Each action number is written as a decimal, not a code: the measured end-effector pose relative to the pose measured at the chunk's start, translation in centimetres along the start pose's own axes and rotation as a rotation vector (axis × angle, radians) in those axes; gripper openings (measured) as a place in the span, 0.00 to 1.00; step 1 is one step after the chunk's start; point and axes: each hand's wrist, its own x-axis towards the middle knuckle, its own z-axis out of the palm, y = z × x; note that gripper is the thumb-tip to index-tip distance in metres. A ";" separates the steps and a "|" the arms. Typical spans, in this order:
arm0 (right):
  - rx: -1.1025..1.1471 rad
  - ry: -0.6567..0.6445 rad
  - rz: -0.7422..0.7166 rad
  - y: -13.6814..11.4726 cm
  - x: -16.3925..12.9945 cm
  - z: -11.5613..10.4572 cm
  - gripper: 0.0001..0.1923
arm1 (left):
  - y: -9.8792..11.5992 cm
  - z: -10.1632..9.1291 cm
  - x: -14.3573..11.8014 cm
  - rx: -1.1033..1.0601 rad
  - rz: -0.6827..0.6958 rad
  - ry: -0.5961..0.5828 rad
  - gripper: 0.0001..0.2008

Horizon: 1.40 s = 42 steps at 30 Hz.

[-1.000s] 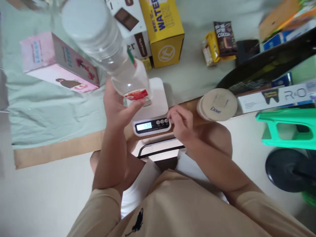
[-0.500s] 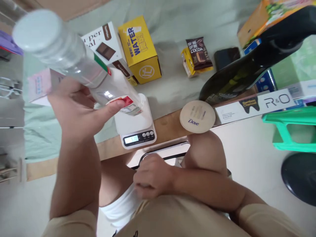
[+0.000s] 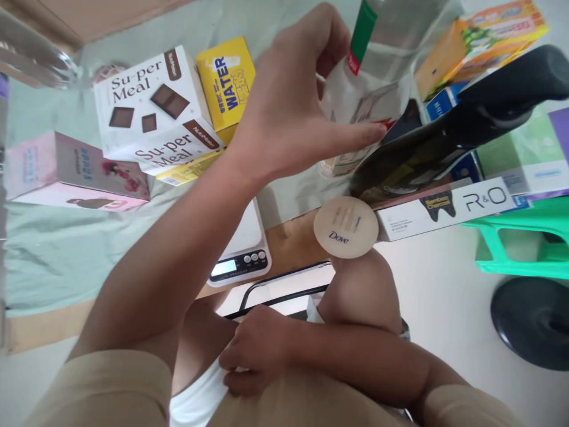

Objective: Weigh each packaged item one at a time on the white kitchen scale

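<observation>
My left hand (image 3: 293,112) is wrapped round a clear bottle (image 3: 373,112) with a green and red label, its thumb lying along the near side. The bottle's top runs out of the picture. Right beside it leans into view a dark bottle (image 3: 427,136) with a black top. Below my left forearm sits a white kitchen scale (image 3: 243,252) with a lit display; the forearm hides part of its plate. Curled loosely near my lap, my right hand (image 3: 262,350) shows nothing in its fingers.
Boxes stand on the left: a white Su-per Meal box (image 3: 151,112), a yellow box (image 3: 226,89) and a pink box (image 3: 80,172). A round Dove container (image 3: 345,227) sits at the table edge by a toothpaste box (image 3: 444,207). A green stool (image 3: 493,249) is at right.
My left hand has carried the clear bottle off the scale, rightward to beside the dark bottle. My right hand stays curled at my lap. The view has shifted slightly.
</observation>
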 end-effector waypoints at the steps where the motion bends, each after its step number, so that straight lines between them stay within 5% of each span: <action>1: 0.011 0.005 -0.004 -0.1 0.0 0.0 0.19 | -0.2 0.4 0.3 0.030 -0.009 -0.014 0.34; 9: 0.001 0.082 -0.020 -0.1 0.2 0.4 0.20 | 0.8 1.6 1.5 0.155 -0.105 -0.138 0.48; 23: 0.047 0.396 0.059 1.1 0.0 0.9 0.20 | -1.8 4.7 -0.2 0.001 -0.203 -0.202 0.43; 30: 0.278 0.607 0.055 1.4 -0.5 0.1 0.19 | -1.4 4.3 -0.1 -0.009 -0.256 -0.276 0.36; 35: 0.801 0.992 -0.078 1.1 -1.4 -1.0 0.17 | -1.8 3.8 -0.8 -0.319 -0.334 -0.358 0.34; 38: 1.112 1.179 -0.008 1.1 -1.7 -1.2 0.24 | -1.6 3.1 -0.8 -0.393 -0.364 -0.357 0.29; 42: 1.196 1.306 0.028 1.2 -1.7 -1.4 0.32 | -0.9 2.1 0.0 -0.265 -0.279 -0.428 0.30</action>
